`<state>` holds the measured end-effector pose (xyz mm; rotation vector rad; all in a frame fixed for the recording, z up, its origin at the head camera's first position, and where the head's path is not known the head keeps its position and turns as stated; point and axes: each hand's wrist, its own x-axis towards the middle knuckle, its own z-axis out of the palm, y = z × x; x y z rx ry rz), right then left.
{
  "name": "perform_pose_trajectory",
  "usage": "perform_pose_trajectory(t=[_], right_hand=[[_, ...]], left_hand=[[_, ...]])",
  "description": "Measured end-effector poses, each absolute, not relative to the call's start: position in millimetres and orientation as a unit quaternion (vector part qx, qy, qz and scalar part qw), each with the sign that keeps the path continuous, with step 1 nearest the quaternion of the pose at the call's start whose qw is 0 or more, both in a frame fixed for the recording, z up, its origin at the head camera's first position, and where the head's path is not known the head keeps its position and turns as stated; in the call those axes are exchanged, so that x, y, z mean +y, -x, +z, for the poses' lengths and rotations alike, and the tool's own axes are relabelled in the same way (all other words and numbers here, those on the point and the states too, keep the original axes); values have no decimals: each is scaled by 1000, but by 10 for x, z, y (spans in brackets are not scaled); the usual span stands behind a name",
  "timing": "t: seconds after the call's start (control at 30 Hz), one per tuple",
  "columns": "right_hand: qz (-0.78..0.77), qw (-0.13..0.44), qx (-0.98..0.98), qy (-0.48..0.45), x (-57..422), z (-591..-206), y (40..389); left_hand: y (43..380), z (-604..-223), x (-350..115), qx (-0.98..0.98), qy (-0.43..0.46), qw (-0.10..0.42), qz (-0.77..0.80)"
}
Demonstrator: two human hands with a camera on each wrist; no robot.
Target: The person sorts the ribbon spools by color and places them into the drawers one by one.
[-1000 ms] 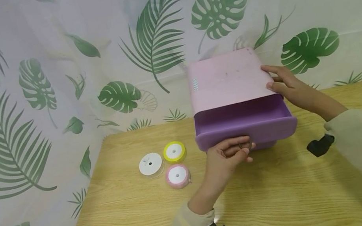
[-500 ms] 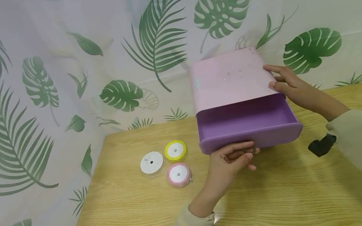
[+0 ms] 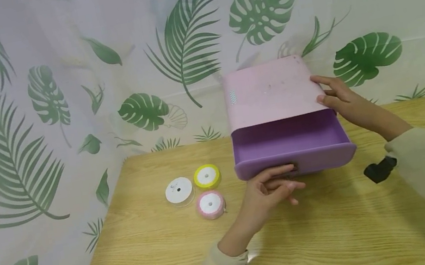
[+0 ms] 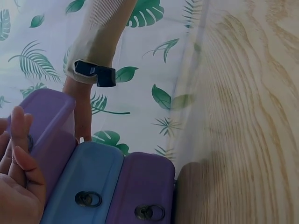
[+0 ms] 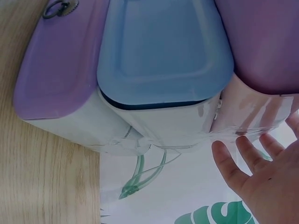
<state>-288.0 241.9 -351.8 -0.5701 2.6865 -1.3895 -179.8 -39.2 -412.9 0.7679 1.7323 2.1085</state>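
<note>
A small drawer cabinet with a pale pink top [image 3: 266, 100] stands on the table against the wall. Its top purple drawer [image 3: 326, 158] is pulled out and shows nothing inside. My left hand [image 3: 263, 196] is at the drawer front, fingers extended just below and beside the dark ring pull [image 3: 295, 167]. My right hand [image 3: 344, 98] rests along the cabinet's right side, fingertips at the top edge. Below, a blue drawer [image 4: 91, 172] and a lower purple drawer [image 4: 147, 182], each with a ring pull, sit closed in the left wrist view.
To the cabinet's left lie three ribbon spools on the wooden table [image 3: 154, 264]: a white spool [image 3: 176, 192], a yellow-edged spool [image 3: 207, 177] and a pink-edged spool [image 3: 210, 204]. A leaf-patterned cloth [image 3: 81, 79] hangs behind and at left.
The top drawer has slid further out towards me. My left hand has let go of the ring pull and its fingers have straightened. My right hand stays on the cabinet's side.
</note>
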Motion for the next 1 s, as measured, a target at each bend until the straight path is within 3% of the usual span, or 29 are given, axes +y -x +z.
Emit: perform_pose_trajectory(t=[0.23,0.47,1.0], right_hand=[[-456,44,871,178,2452,-3498,2887],[-456,51,870,181,2469,-3459,2873],[-459,65,867,181,2447,-3484,2867]], left_hand=[[1847,-4172,-634,606,-302,156,719],[1880,-4224,-906,645,-308,109,691],[1856,-4476,-1456,699,-223,84,674]])
